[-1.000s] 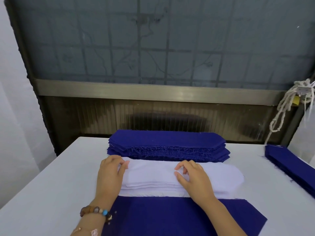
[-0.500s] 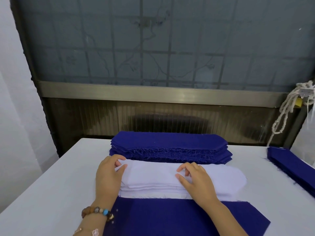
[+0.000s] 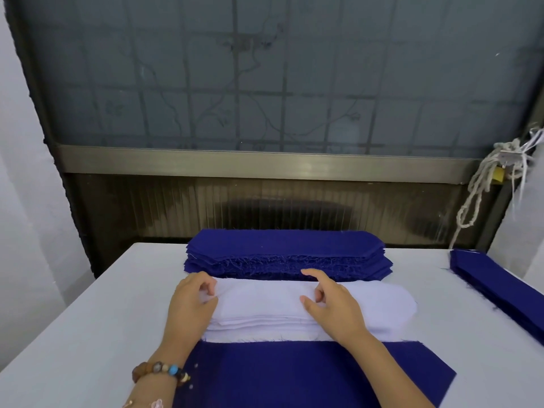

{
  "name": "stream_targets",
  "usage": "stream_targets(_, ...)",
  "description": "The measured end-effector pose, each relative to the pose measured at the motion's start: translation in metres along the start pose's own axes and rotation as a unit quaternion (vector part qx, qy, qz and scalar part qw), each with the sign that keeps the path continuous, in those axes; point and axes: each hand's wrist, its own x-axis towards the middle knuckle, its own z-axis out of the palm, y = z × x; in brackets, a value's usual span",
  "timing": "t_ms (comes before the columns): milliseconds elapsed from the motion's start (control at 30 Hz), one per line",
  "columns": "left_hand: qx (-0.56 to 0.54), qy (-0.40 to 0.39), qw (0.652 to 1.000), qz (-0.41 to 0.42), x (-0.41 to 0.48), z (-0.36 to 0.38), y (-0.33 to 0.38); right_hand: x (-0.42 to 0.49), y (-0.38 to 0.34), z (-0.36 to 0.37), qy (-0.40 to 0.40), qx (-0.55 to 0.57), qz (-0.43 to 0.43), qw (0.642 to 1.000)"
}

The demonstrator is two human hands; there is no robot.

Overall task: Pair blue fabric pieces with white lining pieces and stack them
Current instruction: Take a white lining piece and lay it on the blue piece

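Head: left hand (image 3: 191,304) pinches white lining stack (image 3: 265,303) edge.

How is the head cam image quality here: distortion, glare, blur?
Head view: wide-angle distortion splays the window frame outward; light soft, even, no harsh glare; white lining stack barely contrasts with the table; left hand and right hand sharp.
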Motion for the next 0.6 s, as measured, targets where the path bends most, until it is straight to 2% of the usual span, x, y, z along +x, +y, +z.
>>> stream_targets(267, -0.138, 0.025, 0.990, -0.032, 0.004, -0.008, -0.001, 0.024, -0.005, -0.025, -0.175, -0.009, 0.010, 0.984)
stream_targets(600, -0.153, 0.017, 0.987, -0.056, 0.007, -0.003, -0.011, 0.017, 0.029, -0.059, -0.120, -0.036, 0.118, 0.985)
